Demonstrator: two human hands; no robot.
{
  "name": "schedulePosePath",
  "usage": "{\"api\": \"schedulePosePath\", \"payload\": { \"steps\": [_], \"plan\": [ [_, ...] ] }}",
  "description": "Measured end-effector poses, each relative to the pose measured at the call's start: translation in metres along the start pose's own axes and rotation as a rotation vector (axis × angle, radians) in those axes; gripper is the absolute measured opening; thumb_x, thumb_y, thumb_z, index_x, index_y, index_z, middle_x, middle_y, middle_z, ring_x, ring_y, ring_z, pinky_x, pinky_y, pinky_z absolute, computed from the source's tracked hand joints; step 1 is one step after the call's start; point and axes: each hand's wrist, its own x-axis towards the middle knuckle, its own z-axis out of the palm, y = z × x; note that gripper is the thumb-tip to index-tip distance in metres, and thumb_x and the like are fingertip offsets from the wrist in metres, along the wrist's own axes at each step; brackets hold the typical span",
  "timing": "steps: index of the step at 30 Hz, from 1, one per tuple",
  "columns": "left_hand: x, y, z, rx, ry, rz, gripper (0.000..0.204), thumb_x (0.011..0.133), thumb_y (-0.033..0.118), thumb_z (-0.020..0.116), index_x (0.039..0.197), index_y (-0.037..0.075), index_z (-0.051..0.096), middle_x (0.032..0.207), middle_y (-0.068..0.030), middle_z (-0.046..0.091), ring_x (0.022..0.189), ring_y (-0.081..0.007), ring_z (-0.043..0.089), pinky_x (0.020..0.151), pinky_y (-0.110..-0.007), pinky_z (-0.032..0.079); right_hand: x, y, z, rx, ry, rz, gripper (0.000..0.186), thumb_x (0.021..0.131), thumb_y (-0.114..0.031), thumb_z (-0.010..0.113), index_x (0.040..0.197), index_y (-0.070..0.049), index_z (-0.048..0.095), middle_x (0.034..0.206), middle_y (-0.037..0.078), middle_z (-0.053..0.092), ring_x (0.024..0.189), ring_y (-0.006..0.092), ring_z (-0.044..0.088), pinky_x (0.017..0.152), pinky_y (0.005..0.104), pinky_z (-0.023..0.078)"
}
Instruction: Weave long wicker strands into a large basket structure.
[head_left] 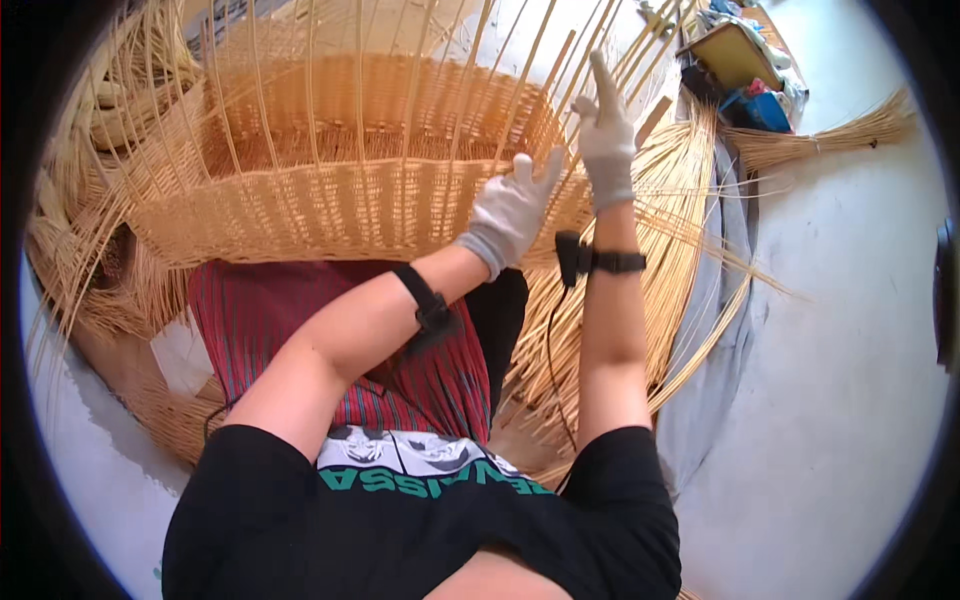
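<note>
A long woven wicker basket lies across in front of me, its tall upright stakes rising from the rim. My left hand, in a pale knit glove, rests against the near wall towards the right end, two digits stretched out and apart. Just beyond the right corner is my right hand, gloved the same way. Its index finger points up and its thumb stands away from it, next to the corner stakes. I make out nothing held in either hand; the remaining fingers are partly hidden.
A large bundle of loose canes spreads under and right of the basket. More coiled strands are heaped at the left. Red striped cloth covers my lap. At the far right stand a blue container and a tied cane bundle.
</note>
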Motion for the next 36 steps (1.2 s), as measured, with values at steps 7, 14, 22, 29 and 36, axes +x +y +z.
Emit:
{"api": "schedulePosePath", "payload": {
  "steps": [7, 14, 22, 29, 36],
  "plan": [
    [0.023, -0.001, -0.002, 0.021, -0.323, -0.070, 0.068, 0.095, 0.002, 0.049, 0.155, 0.031, 0.034, 0.121, -0.0184, 0.052, 0.082, -0.0300, 0.072, 0.067, -0.042, 0.060, -0.146, 0.043, -0.065, 0.763, 0.762, 0.497, 0.042, 0.097, 0.000, 0.053, 0.138, -0.009, 0.054, 0.091, 0.002, 0.058, 0.080, 0.0122, 0.056, 0.067, 0.0241, 0.050],
    [-0.036, -0.086, -0.031, -0.845, -0.056, 0.267, 0.062, 0.088, 0.006, 0.070, 0.146, 0.023, 0.054, 0.150, -0.0174, 0.047, 0.115, -0.0333, 0.064, 0.096, -0.038, 0.055, -0.192, -0.004, 0.015, 0.694, 0.376, 0.405, 0.029, 0.102, -0.005, 0.060, 0.131, -0.006, 0.062, 0.102, 0.002, 0.065, 0.083, 0.0113, 0.063, 0.069, 0.0235, 0.051],
    [-0.197, -0.305, -0.181, 0.079, 0.451, -0.343, 0.021, 0.087, 0.004, 0.067, 0.105, 0.014, 0.072, 0.102, -0.0088, 0.068, 0.098, -0.0299, 0.066, 0.086, -0.040, 0.055, -0.150, -0.160, 0.164, 0.935, -0.364, 0.280, 0.023, 0.098, -0.007, 0.061, 0.120, -0.003, 0.068, 0.097, 0.004, 0.071, 0.089, 0.0145, 0.067, 0.080, 0.0282, 0.055],
    [-0.249, -0.386, -0.230, 0.630, 0.274, -0.352, 0.071, 0.081, 0.039, 0.077, 0.145, 0.020, 0.053, 0.129, -0.0187, 0.063, 0.121, -0.0370, 0.057, 0.101, -0.048, 0.046, -0.078, -0.405, 0.284, 0.645, -0.210, 0.048, 0.088, 0.094, -0.046, 0.066, 0.153, 0.008, 0.029, 0.139, 0.035, 0.053, 0.129, 0.0469, 0.053, 0.108, 0.0448, 0.044],
    [-0.233, -0.417, -0.243, 0.492, -0.029, -0.535, 0.075, 0.082, 0.046, 0.074, 0.144, 0.012, 0.049, 0.138, -0.0139, 0.059, 0.130, -0.0342, 0.054, 0.104, -0.046, 0.042, -0.017, -0.423, 0.384, 0.738, -0.323, 0.813, 0.133, 0.074, -0.055, 0.083, 0.157, 0.010, 0.002, 0.163, 0.030, 0.016, 0.149, 0.0428, 0.026, 0.123, 0.0417, 0.026]
  ]
}}
